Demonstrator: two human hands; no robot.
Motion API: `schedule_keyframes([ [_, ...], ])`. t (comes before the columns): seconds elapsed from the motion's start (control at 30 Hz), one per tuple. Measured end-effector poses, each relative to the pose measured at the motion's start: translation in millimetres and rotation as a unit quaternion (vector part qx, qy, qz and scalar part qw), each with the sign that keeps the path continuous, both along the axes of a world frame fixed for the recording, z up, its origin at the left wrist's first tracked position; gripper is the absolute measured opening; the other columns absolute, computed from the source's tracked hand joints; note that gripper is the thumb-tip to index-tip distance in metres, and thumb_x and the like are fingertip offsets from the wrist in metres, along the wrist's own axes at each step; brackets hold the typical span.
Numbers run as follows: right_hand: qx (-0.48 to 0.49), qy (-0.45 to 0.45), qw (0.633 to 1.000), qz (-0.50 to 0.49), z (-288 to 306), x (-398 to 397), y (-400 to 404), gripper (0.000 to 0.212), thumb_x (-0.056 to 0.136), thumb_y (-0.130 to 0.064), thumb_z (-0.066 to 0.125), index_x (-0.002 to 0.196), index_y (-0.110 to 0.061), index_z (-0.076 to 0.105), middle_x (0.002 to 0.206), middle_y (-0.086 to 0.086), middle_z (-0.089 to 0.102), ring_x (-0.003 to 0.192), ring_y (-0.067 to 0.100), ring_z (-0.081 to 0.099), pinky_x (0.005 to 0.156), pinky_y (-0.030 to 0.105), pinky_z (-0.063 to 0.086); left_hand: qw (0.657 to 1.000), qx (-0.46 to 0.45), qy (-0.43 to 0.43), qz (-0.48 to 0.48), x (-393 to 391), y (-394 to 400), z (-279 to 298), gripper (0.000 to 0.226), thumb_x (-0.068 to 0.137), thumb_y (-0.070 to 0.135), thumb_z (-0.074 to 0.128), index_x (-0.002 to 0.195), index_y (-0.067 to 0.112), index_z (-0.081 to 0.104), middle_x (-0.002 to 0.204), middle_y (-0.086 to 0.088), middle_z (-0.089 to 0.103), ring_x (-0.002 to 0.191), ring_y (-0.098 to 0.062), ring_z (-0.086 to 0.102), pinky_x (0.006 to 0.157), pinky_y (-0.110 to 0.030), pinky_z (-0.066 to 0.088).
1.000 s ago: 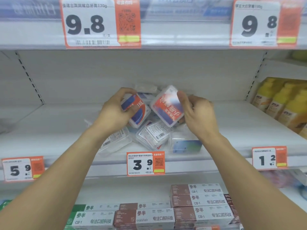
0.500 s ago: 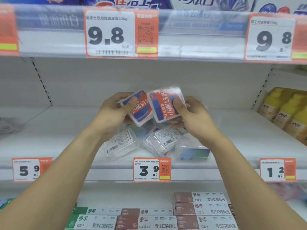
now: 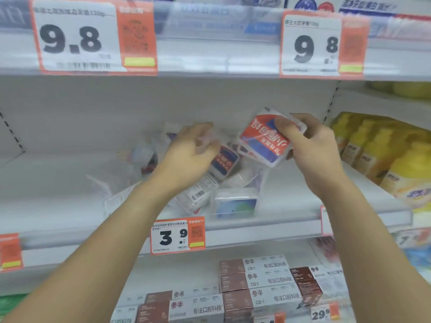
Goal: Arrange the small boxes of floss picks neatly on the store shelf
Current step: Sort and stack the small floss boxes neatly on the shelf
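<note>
Head view: right hand (image 3: 312,148) pinches a red-and-blue floss box (image 3: 268,141), thumb across its face, raised right of centre frame. Left hand (image 3: 191,155) has curled fingers on a second box (image 3: 224,163); blur hides whether the grip is closed. Clear, rounded plastic boxes (image 3: 235,202) lie jumbled at centre of the white shelf (image 3: 58,183), bare to the left. Yellow bottles (image 3: 382,155) line the right edge.

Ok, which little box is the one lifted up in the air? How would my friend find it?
Look at the middle white shelf, above the orange 3.9 price tag. Just right of the jumbled pile, the right hand pinches a clear floss box. It alone is raised off the shelf, its red and blue label upside down.
</note>
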State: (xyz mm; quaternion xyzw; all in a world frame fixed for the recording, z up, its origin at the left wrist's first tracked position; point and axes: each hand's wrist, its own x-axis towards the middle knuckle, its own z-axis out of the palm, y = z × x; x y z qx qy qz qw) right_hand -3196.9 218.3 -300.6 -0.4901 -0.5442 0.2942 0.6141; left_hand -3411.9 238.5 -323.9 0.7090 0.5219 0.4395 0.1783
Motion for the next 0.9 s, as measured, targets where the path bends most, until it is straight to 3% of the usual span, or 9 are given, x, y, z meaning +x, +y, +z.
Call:
schedule_keyframes([
  [0.1,-0.028,-0.052,0.992,-0.108,-12,60,4,0.020,0.090,-0.029,0.069,0.107,-0.019,0.065,0.097,0.003,0.073,0.079,0.014,0.069,0.060,0.024,0.050,0.988,-0.027,0.147,0.034,17,16,-18,0.060,0.089,0.034,0.061,0.145,0.023,0.041,0.144,-0.009,0.042,0.132,-0.026,0.041,0.105,-0.028,0.031],
  [0.23,-0.163,-0.159,0.957,-0.181,-43,126,10,0.039,0.093,-0.030,0.065,0.126,-0.010,0.062,0.114,0.012,0.068,0.100,0.031,0.066,0.088,0.043,0.054,0.968,-0.021,0.239,0.077,26,27,-32,0.060,0.088,0.037,0.061,0.141,0.016,0.043,0.140,-0.016,0.044,0.126,-0.036,0.039,0.105,-0.039,0.034],
  [0.3,-0.227,-0.154,0.946,-0.172,-54,139,12,0.035,0.095,-0.033,0.062,0.118,-0.006,0.062,0.108,0.014,0.069,0.096,0.038,0.067,0.090,0.048,0.055,0.962,0.002,0.261,0.078,25,29,-35,0.053,0.087,0.035,0.063,0.133,0.012,0.051,0.132,-0.017,0.051,0.120,-0.035,0.042,0.100,-0.038,0.036],
  [0.4,-0.274,-0.205,0.923,-0.177,-62,148,15,0.050,0.095,-0.043,0.058,0.130,-0.006,0.060,0.116,0.015,0.069,0.090,0.034,0.067,0.076,0.036,0.052,0.959,0.010,0.272,0.076,19,30,-34,0.052,0.084,0.033,0.069,0.130,0.012,0.055,0.126,-0.016,0.057,0.117,-0.035,0.045,0.098,-0.038,0.037],
  [0.47,-0.275,-0.305,0.888,-0.205,-66,150,16,0.048,0.097,-0.040,0.056,0.132,-0.008,0.061,0.127,0.015,0.064,0.110,0.033,0.060,0.083,0.032,0.042,0.961,0.014,0.264,0.084,15,33,-33,0.052,0.079,0.035,0.073,0.125,0.015,0.059,0.121,-0.012,0.061,0.113,-0.034,0.050,0.096,-0.038,0.040],
  [0.57,-0.216,-0.371,0.859,-0.280,-75,151,18,0.046,0.096,-0.034,0.055,0.131,-0.004,0.059,0.131,0.024,0.058,0.125,0.039,0.049,0.099,0.040,0.040,0.969,0.008,0.231,0.086,14,31,-33,0.057,0.075,0.035,0.076,0.124,0.014,0.057,0.119,-0.012,0.061,0.113,-0.032,0.051,0.094,-0.039,0.043],
  [0.7,-0.034,-0.347,0.888,-0.299,-66,120,20,0.031,0.090,-0.024,0.054,0.113,-0.008,0.068,0.111,0.017,0.068,0.105,0.033,0.058,0.090,0.035,0.043,0.970,-0.020,0.222,0.095,11,24,-30,0.064,0.079,0.036,0.074,0.129,0.006,0.048,0.126,-0.014,0.054,0.117,-0.033,0.049,0.094,-0.038,0.042],
  [0.8,0.087,-0.283,0.932,-0.211,-44,65,13,0.019,0.086,-0.016,0.056,0.099,-0.012,0.070,0.093,0.003,0.072,0.083,0.016,0.066,0.080,0.029,0.052,0.960,-0.079,0.251,0.097,3,17,-19,0.053,0.085,0.039,0.067,0.123,0.004,0.052,0.115,-0.014,0.058,0.108,-0.034,0.055,0.081,-0.033,0.041],
  [0.9,0.086,-0.263,0.959,-0.067,-30,9,8,0.013,0.086,-0.012,0.060,0.094,-0.013,0.071,0.082,-0.008,0.070,0.074,0.004,0.063,0.072,0.016,0.051,0.927,-0.176,0.326,0.059,-9,5,-10,0.048,0.090,0.049,0.058,0.119,0.011,0.058,0.111,-0.009,0.062,0.100,-0.028,0.057,0.080,-0.030,0.042],
])
